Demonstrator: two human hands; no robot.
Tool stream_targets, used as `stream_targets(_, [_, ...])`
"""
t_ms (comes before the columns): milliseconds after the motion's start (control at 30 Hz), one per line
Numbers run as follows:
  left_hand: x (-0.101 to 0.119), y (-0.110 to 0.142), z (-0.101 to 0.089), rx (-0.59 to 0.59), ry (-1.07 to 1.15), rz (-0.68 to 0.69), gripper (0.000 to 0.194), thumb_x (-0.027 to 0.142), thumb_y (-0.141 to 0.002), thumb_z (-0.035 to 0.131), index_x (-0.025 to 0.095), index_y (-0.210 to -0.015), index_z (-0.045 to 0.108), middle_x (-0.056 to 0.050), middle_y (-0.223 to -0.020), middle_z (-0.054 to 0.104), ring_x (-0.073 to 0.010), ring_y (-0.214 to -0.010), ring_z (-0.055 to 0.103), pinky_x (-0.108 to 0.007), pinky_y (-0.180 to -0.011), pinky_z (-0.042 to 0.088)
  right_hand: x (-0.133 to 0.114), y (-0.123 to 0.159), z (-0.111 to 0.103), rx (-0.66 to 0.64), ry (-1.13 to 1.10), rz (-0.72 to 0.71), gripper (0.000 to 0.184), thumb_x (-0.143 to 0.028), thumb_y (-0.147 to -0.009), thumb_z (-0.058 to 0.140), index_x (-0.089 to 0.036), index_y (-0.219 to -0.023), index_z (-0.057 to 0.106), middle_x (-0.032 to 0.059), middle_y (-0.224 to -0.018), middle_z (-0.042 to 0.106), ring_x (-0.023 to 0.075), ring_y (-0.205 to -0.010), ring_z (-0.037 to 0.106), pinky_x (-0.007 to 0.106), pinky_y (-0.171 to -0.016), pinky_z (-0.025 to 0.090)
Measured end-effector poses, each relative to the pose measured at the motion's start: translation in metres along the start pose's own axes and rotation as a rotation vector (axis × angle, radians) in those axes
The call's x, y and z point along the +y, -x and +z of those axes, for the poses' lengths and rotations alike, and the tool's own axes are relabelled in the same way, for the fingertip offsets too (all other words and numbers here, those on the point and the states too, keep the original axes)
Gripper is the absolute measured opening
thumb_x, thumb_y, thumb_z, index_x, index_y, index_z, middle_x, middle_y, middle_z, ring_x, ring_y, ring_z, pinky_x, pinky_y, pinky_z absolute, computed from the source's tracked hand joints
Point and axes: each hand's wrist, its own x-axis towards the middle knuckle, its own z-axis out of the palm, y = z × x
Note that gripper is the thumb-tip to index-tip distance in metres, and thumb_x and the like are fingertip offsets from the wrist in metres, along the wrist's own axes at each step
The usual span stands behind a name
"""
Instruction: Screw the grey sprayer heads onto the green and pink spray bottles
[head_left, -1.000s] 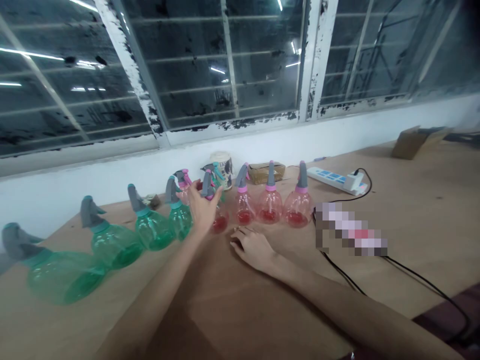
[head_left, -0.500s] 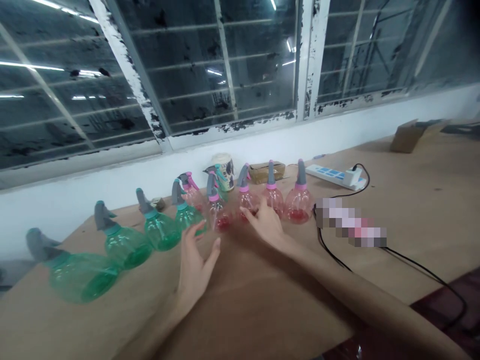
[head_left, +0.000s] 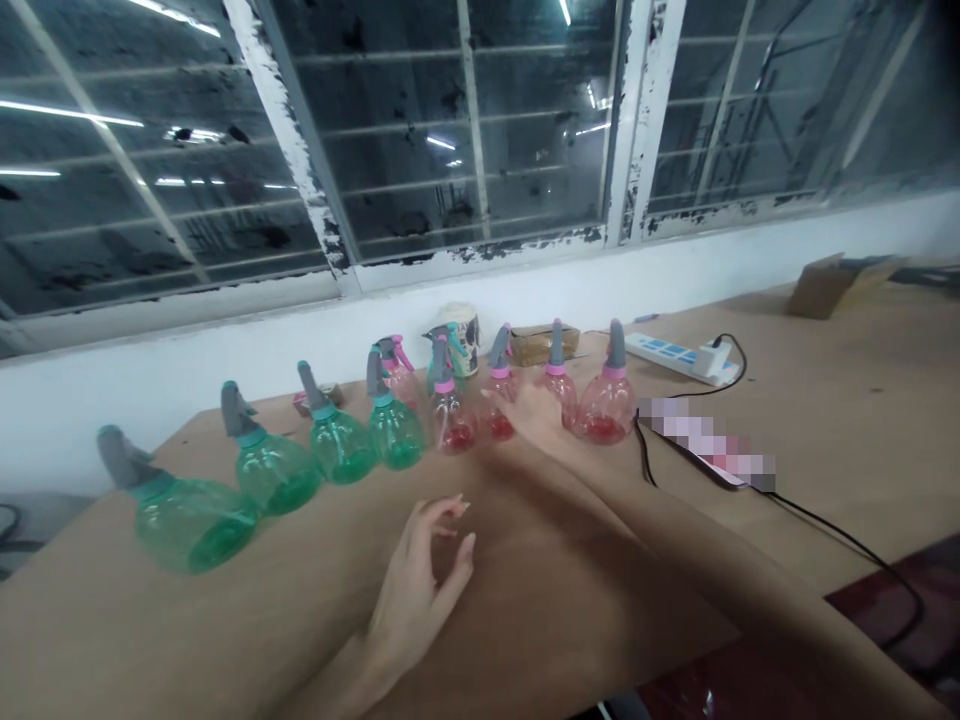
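Observation:
A row of round spray bottles with grey heads stands on the table, several green ones like the nearest green spray bottle to the left and several pink ones to the right. My right hand is at the pink group, thumb stretched left in front of a pink spray bottle. It partly covers another pink spray bottle; its other fingers are blurred, and contact cannot be made out. The rightmost pink spray bottle stands just beyond it. Lower down, my left hand hovers over the tabletop, fingers curved and apart, holding nothing.
Behind the row are a pink-triggered sprayer, a printed cup and a brown package. A white power strip, black cable and pixelated flat object lie right. A cardboard box sits far right, below barred windows.
My left hand has drawn back from the green bottles toward the table's near side. My right hand stays by the pink bottles, shifted slightly. The whole view has swung a little left.

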Motion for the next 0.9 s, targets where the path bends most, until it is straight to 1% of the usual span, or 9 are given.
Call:
stream_targets(133, [0.002, -0.001, 0.0, -0.001, 0.034, -0.033, 0.029, 0.024, -0.083, 0.048, 0.028, -0.11, 0.04, -0.004, -0.102, 0.057, -0.0166, -0.077, 0.063, -0.03, -0.059, 0.051, 0.001, -0.001, 0.003, 0.037, 0.044, -0.021, 0.065, -0.067, -0.078, 0.036, -0.017, -0.118, 0.043, 0.014, -0.091, 0.066, 0.03, -0.089, 0.063, 0.04, -0.075, 0.046])
stream_targets(267, [0.005, 0.0, -0.002, -0.024, 0.077, -0.063, 0.028, 0.025, -0.084, 0.048, 0.027, -0.111, 0.039, -0.004, -0.102, 0.056, -0.0159, -0.078, 0.061, -0.024, -0.051, 0.048, 0.002, 0.0, 0.004, 0.029, 0.07, -0.029, 0.061, -0.065, -0.081, 0.033, -0.018, -0.119, 0.04, 0.0136, -0.094, 0.065, 0.0284, -0.091, 0.062, 0.04, -0.077, 0.044])
stream_targets(433, [0.009, 0.001, -0.008, -0.035, 0.113, -0.143, 0.024, 0.027, -0.085, 0.046, 0.026, -0.108, 0.04, -0.004, -0.103, 0.054, -0.0146, -0.077, 0.06, -0.021, -0.047, 0.044, 0.002, 0.003, -0.001, 0.03, 0.089, -0.031, 0.057, -0.063, -0.079, 0.038, -0.019, -0.114, 0.044, 0.0117, -0.092, 0.066, 0.0286, -0.09, 0.063, 0.037, -0.074, 0.045])
stream_targets(567, [0.015, -0.008, -0.013, -0.029, 0.14, -0.195, 0.024, 0.028, -0.084, 0.047, 0.025, -0.107, 0.041, -0.004, -0.102, 0.055, -0.0149, -0.078, 0.059, -0.021, -0.048, 0.043, 0.001, 0.011, -0.008, 0.011, 0.12, -0.039, 0.057, -0.063, -0.078, 0.039, -0.017, -0.113, 0.046, 0.0123, -0.088, 0.067, 0.03, -0.087, 0.063, 0.038, -0.072, 0.046])
stream_targets(667, [0.018, -0.019, -0.014, -0.018, 0.168, -0.222, 0.024, 0.029, -0.084, 0.048, 0.024, -0.107, 0.043, -0.004, -0.102, 0.056, -0.0156, -0.079, 0.06, -0.022, -0.051, 0.044, 0.002, 0.022, -0.014, -0.015, 0.133, -0.077, 0.06, -0.065, -0.078, 0.036, -0.018, -0.113, 0.047, 0.0126, -0.087, 0.067, 0.0306, -0.086, 0.063, 0.039, -0.071, 0.045])
stream_targets(767, [0.018, -0.033, -0.011, 0.008, 0.194, -0.225, 0.026, 0.03, -0.083, 0.049, 0.023, -0.107, 0.044, -0.006, -0.104, 0.057, -0.0165, -0.081, 0.061, -0.026, -0.058, 0.047, 0.006, 0.036, -0.021, -0.039, 0.147, -0.136, 0.061, -0.067, -0.078, 0.034, -0.019, -0.113, 0.046, 0.0109, -0.083, 0.067, 0.0309, -0.081, 0.064, 0.039, -0.066, 0.045])
stream_targets(833, [0.015, -0.042, -0.006, 0.043, 0.22, -0.204, 0.029, 0.031, -0.082, 0.051, 0.022, -0.108, 0.045, -0.007, -0.108, 0.056, -0.0183, -0.09, 0.06, -0.03, -0.068, 0.05, 0.009, 0.047, -0.025, -0.026, 0.168, -0.178, 0.06, -0.066, -0.078, 0.034, -0.019, -0.113, 0.046, 0.0102, -0.08, 0.067, 0.0307, -0.077, 0.065, 0.038, -0.064, 0.045])
stream_targets(900, [0.012, -0.052, 0.0, 0.071, 0.258, -0.175, 0.034, 0.033, -0.08, 0.054, 0.021, -0.11, 0.045, -0.008, -0.115, 0.053, -0.0201, -0.104, 0.055, -0.035, -0.084, 0.047, 0.011, 0.059, -0.029, -0.011, 0.185, -0.213, 0.058, -0.065, -0.079, 0.034, -0.018, -0.109, 0.047, 0.0096, -0.077, 0.067, 0.0298, -0.074, 0.065, 0.037, -0.062, 0.044])
